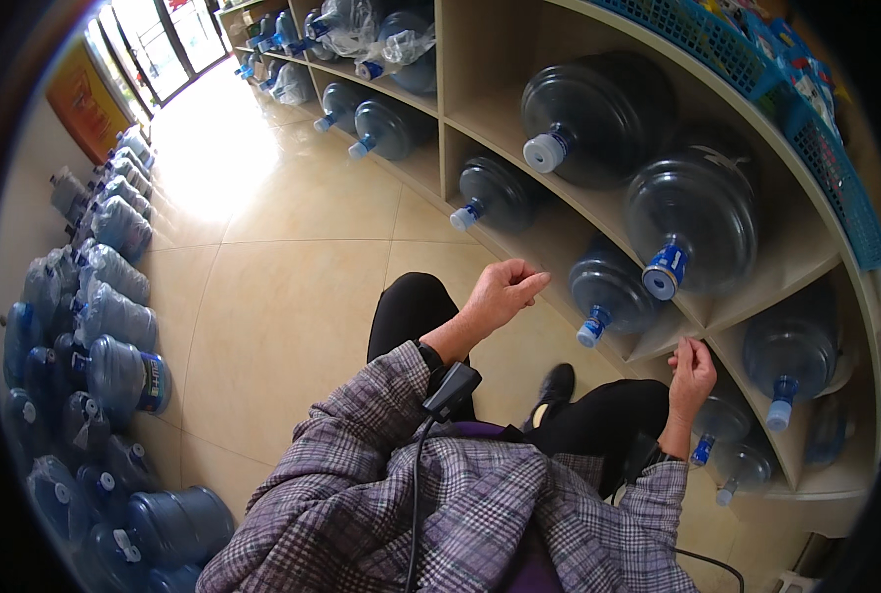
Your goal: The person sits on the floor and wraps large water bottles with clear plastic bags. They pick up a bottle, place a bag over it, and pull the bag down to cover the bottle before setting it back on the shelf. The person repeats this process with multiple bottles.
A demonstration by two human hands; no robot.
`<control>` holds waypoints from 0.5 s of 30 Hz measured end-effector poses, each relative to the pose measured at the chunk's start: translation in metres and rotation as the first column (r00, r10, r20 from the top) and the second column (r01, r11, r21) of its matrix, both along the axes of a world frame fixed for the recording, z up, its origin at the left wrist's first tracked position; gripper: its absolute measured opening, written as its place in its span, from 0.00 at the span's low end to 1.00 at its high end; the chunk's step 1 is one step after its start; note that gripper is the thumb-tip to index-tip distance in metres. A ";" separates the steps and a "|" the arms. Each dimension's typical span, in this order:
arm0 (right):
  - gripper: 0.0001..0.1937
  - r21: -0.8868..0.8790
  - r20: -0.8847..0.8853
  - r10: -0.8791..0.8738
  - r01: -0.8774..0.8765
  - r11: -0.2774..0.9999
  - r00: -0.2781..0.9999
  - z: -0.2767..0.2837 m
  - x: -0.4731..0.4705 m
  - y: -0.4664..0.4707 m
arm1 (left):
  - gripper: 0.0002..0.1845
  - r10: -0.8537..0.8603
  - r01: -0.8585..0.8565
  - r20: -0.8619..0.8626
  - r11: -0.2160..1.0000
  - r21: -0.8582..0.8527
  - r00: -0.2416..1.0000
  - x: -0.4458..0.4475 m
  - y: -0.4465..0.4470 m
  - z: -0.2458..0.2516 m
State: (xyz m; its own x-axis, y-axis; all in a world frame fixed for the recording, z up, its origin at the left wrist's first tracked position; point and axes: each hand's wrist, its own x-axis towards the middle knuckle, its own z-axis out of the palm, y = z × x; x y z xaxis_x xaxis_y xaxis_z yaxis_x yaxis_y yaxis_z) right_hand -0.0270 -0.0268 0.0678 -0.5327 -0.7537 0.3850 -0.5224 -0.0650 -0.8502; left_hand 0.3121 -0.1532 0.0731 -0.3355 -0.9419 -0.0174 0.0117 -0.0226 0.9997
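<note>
My left hand (505,291) is held over the tiled floor in front of the shelf, with its fingers curled and thumb pointing right; nothing shows in it. Near the edge of a shelf divider is my right hand (692,374), fingers bent together, with no object visible. Between the hands, a large water jug (612,285) lies on its side on the lower shelf, its blue-and-white capped neck outward. Above it, on the higher shelf, lie a jug with a blue-wrapped neck (692,215) and another with a white cap (596,111). Neither hand clearly touches a jug.
A wooden shelf unit (440,67) curves along the right, holding several more jugs. Blue plastic baskets (818,156) with small packets stand on top. Many stacked jugs (118,307), some in clear bags, line the left wall. Glass doors (177,44) are at the far end.
</note>
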 end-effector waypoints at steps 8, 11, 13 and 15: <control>0.12 0.198 0.283 0.208 -0.269 0.943 0.936 -0.194 -0.045 0.023 | 0.13 0.149 -0.149 -0.012 0.989 -0.019 0.989 0.019 -0.008 -0.009; 0.12 0.277 0.712 0.036 -0.327 0.903 0.701 -0.250 -0.016 0.040 | 0.13 0.167 -0.167 0.003 0.985 0.042 0.986 0.022 -0.010 -0.012; 0.13 0.205 0.751 0.129 -0.414 0.887 0.647 -0.257 -0.010 0.038 | 0.12 0.191 -0.192 0.027 0.981 0.041 0.981 0.022 -0.012 -0.013; 0.13 0.264 0.545 0.370 -0.572 0.776 0.753 -0.247 -0.015 0.024 | 0.12 0.198 -0.199 0.027 0.979 0.036 0.980 0.022 -0.020 -0.010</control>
